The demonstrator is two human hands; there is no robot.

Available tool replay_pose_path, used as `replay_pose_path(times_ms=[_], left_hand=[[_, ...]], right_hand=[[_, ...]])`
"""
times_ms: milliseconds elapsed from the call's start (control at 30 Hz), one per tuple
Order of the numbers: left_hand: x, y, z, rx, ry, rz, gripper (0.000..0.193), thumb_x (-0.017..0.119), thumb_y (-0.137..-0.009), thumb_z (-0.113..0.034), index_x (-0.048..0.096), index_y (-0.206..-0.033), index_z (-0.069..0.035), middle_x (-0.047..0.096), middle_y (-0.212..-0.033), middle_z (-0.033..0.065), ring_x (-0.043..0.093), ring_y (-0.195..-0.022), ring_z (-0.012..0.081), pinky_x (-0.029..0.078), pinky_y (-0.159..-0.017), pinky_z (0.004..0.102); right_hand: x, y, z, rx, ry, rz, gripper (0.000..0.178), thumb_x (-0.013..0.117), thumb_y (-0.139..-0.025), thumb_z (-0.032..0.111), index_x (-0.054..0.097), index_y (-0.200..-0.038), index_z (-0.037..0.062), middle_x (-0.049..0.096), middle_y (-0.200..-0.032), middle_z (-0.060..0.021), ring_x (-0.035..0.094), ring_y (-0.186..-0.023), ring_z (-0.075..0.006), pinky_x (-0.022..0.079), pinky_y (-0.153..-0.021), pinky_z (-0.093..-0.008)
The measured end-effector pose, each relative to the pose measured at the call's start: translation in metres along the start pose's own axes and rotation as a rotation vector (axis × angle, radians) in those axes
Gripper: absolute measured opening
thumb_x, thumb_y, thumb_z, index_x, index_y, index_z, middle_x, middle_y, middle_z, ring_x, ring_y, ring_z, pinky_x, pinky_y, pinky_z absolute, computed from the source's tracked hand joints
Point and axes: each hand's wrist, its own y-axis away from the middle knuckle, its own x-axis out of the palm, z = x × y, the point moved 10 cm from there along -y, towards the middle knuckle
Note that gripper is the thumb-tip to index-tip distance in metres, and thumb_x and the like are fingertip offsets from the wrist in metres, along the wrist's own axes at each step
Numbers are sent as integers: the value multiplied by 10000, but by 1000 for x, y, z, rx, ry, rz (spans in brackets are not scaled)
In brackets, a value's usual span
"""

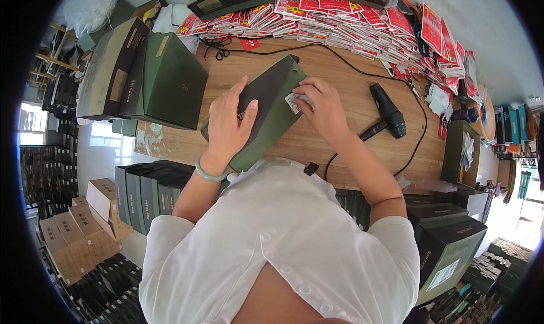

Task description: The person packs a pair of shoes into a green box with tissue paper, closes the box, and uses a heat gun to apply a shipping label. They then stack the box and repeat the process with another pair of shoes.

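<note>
A dark green shoebox [271, 126] lies aslant on the wooden table, close against my front. My left hand [228, 123] rests on its darker top face, fingers stretched out and thumb apart; a pale bangle circles that wrist. At the green side of the box, near its far right end, my right hand [324, 106] bends its fingers in a pinch on a small white label [293, 103] with print on it. Part of the label is hidden under those fingers. Whether its edge is lifted from the box I cannot tell.
A black hair dryer [388, 114] lies on the right of the table [351, 154], its cord looping around. Red printed packets [340, 26] are heaped along the far edge. Green shoeboxes [173, 83] stand at the left, near black scissors [221, 52]. An open box [460, 154] sits right.
</note>
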Motion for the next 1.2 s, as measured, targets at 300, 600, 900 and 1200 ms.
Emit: replay_pose_path(times_ms=[300, 600, 900, 1200], left_hand=[[0, 3, -1, 4, 8, -9, 466, 597, -953, -277, 521, -1347, -39, 638, -1138, 174, 595, -1007, 341, 423, -900, 431], [-1, 0, 9, -54, 8, 46, 445, 590, -965, -243, 526, -1358, -44, 607, -1296, 146, 588, -1090, 330, 431, -958, 402], [-3, -2, 12, -24, 9, 3, 471, 605, -952, -285, 525, -1347, -42, 634, -1188, 171, 598, -1026, 343, 437, -916, 423], [-2, -4, 19, -22, 41, -19, 470, 610, -948, -287, 524, -1342, -47, 650, -1093, 169, 603, -968, 339, 441, -882, 428]], right_hand=[[-1, 0, -3, 33, -53, 18, 126, 671, -796, -12, 601, -879, 50, 614, -1012, -69, 603, -900, -312, 488, -744, -411], [10, 15, -43, 234, -602, 67, 174, 564, -848, -141, 557, -897, 25, 571, -1137, -87, 594, -1114, -228, 520, -858, -309], [12, 13, -60, 259, -851, 85, 280, 604, -920, -2, 539, -1182, 72, 445, -1290, -102, 499, -1240, -244, 471, -988, -364], [4, 57, -17, 190, -45, -181, 690, 817, -777, 358, 461, -1233, -17, 439, -1220, -201, 449, -1144, -358, 373, -976, -483]])
